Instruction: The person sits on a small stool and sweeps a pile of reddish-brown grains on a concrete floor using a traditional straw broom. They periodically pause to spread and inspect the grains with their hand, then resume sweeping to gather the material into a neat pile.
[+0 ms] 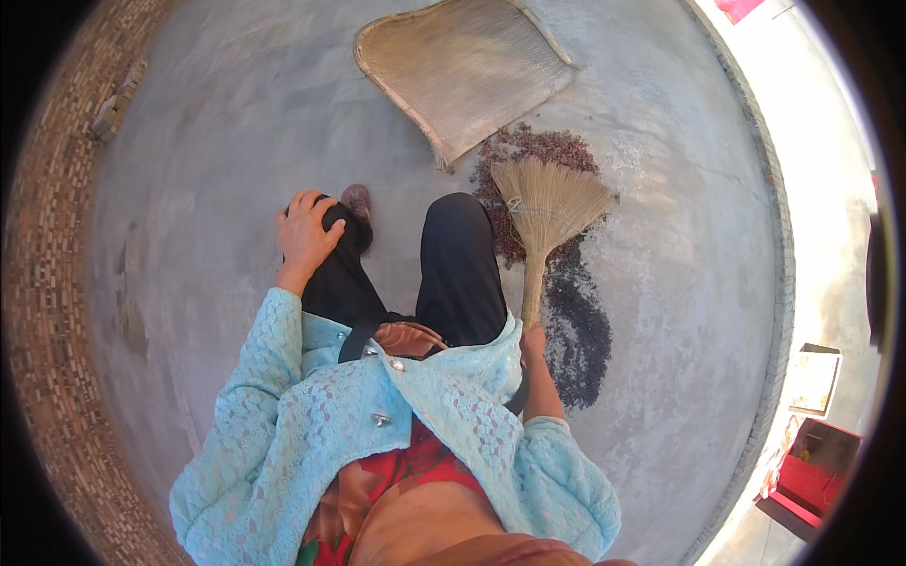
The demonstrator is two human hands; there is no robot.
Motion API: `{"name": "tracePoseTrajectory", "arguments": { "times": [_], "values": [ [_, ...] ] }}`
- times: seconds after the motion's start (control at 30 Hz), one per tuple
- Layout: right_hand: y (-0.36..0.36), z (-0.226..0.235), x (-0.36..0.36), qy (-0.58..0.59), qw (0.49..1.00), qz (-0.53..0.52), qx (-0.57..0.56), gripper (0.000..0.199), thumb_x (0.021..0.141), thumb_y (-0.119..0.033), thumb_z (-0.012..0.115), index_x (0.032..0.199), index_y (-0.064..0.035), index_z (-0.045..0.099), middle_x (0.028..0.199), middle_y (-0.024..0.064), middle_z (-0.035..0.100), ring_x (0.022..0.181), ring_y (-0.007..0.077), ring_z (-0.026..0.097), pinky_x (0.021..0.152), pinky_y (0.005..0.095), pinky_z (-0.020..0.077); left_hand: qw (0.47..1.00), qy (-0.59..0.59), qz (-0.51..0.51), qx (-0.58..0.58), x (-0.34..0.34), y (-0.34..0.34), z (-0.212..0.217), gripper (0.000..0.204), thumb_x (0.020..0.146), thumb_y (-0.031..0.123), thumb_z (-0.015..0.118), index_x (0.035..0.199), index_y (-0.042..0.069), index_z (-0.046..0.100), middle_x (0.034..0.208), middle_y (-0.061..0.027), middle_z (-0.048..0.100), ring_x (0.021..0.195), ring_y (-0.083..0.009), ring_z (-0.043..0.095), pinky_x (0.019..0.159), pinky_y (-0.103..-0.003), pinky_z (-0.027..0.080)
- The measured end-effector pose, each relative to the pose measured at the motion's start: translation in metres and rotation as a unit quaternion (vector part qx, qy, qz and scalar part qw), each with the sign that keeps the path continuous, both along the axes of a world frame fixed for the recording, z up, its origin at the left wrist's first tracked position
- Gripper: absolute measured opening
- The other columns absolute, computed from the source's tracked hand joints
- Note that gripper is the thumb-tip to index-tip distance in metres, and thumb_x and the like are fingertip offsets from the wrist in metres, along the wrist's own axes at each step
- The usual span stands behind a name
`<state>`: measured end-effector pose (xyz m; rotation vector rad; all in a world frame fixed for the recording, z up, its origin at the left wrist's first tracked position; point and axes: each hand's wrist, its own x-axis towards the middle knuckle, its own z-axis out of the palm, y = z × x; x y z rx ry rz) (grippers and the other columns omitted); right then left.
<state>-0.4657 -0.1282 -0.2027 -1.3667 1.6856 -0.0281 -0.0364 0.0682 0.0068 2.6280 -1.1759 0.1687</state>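
Observation:
My right hand grips the handle of a straw broom, whose bristles fan out ahead of it. Under and around the bristles lies a heap of reddish-brown dried plant bits. A long patch of small dark grains stretches from the heap back past the right side of my right hand. My left hand rests on my left knee with its fingers spread. Farther ahead, a flat woven winnowing tray lies on the ground, its near corner close to the reddish heap.
The ground is grey concrete. A brick surface curves along the left, with a small block beside it. At right, beyond a raised edging, are a red box and a pale rectangular container.

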Motion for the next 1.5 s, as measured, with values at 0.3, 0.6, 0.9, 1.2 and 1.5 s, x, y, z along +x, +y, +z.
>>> {"name": "tracePoseTrajectory", "arguments": {
  "times": [0.3, 0.6, 0.9, 1.2, 1.5],
  "values": [
    [0.024, -0.011, -0.011, -0.04, 0.992, 0.011, -0.123, 0.037, 0.072, -0.016, 0.069, 0.104, -0.0018, 0.056, 0.072, 0.0149, 0.066, 0.054, 0.0271, 0.064, 0.051, 0.0391, 0.0512, 0.999, 0.021, 0.014, 0.028, 0.005, 0.02, 0.008, 0.038, 0.076, 0.03, 0.072, 0.111, 0.017, 0.067, 0.129, -0.0037, 0.056, 0.128, -0.0253, 0.045, 0.094, -0.046, 0.042],
    [0.005, 0.027, 0.028, 0.018, 0.998, 0.022, -0.057, 0.038, 0.07, -0.014, 0.068, 0.105, -0.0026, 0.057, 0.08, 0.0143, 0.066, 0.068, 0.0261, 0.065, 0.061, 0.0393, 0.0518, 0.999, 0.016, 0.023, 0.022, 0.005, 0.021, 0.002, 0.035, 0.078, 0.031, 0.07, 0.109, 0.015, 0.069, 0.128, -0.0045, 0.058, 0.128, -0.0249, 0.045, 0.097, -0.047, 0.037],
    [-0.036, 0.005, 0.047, -0.013, 0.998, 0.006, -0.055, 0.033, 0.069, -0.011, 0.066, 0.097, -0.0013, 0.052, 0.072, 0.0116, 0.061, 0.055, 0.0225, 0.061, 0.053, 0.0366, 0.0497, 0.999, 0.03, 0.024, 0.013, -0.001, 0.01, 0.006, 0.033, 0.076, 0.03, 0.071, 0.107, 0.016, 0.069, 0.126, -0.0035, 0.059, 0.127, -0.0235, 0.046, 0.095, -0.045, 0.038],
    [-0.036, -0.007, 0.057, -0.06, 0.994, -0.021, -0.094, 0.032, 0.07, -0.006, 0.065, 0.099, -0.002, 0.051, 0.071, 0.01, 0.058, 0.047, 0.0204, 0.056, 0.045, 0.035, 0.0469, 0.999, 0.014, 0.034, 0.0, 0.007, 0.022, 0.0, 0.031, 0.077, 0.029, 0.071, 0.105, 0.015, 0.07, 0.124, -0.0034, 0.06, 0.125, -0.0228, 0.048, 0.094, -0.044, 0.039],
    [-0.094, -0.008, 0.082, -0.088, 0.995, -0.021, 0.047, 0.025, 0.069, -0.004, 0.067, 0.089, -0.0006, 0.053, 0.06, 0.0065, 0.054, 0.045, 0.0194, 0.052, 0.041, 0.0347, 0.043, 1.0, 0.006, 0.023, -0.008, 0.004, 0.017, 0.0, 0.031, 0.077, 0.029, 0.071, 0.105, 0.016, 0.07, 0.121, -0.0028, 0.06, 0.123, -0.022, 0.049, 0.094, -0.043, 0.039]
  ]
}}
